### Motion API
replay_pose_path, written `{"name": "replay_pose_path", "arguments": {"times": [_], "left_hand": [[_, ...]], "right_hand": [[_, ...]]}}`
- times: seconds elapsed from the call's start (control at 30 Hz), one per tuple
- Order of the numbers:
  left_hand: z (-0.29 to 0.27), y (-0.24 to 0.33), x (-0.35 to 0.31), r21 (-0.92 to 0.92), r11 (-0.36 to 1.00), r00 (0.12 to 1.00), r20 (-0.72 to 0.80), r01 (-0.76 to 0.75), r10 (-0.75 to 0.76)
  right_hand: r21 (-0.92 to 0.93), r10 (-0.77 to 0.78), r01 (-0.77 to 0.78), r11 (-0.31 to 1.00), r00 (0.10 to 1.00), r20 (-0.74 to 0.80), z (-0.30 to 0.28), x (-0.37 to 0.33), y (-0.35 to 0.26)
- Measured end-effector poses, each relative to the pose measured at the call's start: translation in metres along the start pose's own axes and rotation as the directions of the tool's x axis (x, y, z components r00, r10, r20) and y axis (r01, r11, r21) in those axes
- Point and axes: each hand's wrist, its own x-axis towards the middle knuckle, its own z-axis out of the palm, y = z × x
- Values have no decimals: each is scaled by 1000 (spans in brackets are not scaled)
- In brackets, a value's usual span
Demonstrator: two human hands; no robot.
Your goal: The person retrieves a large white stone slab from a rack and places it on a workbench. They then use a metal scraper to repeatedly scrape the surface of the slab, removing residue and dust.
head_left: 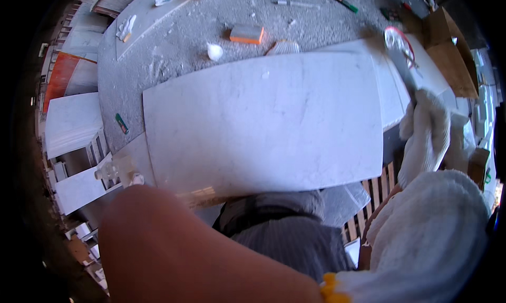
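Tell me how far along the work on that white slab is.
Done: the white slab lies flat on the grey table, its face bare. In hand: the gloved right hand has its grip on a tool with a red-rimmed round head, at the slab's far right corner. The gloved left hand holds nothing visible. Left: unclear; an orange block lies untouched beyond.

Marble slab (pixel 263 124) bare; orange block (pixel 246 34) beyond.
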Motion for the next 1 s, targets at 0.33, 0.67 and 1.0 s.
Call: {"name": "replay_pose_path", "arguments": {"times": [0.33, 0.67, 1.0], "left_hand": [[0, 2, -4, 6, 1000, 1000, 13, -5, 5], [-2, 21, -2, -50, 997, 986, 155, -59, 66], [-11, 34, 2, -150, 980, 929, 326, -134, 177]], "right_hand": [[38, -127, 122, 992, 977, 171, 1, -10, 7], [25, -238, 238, 971, 949, 207, 8, -12, 26], [61, -53, 41, 997, 974, 220, 10, -20, 13]]}}
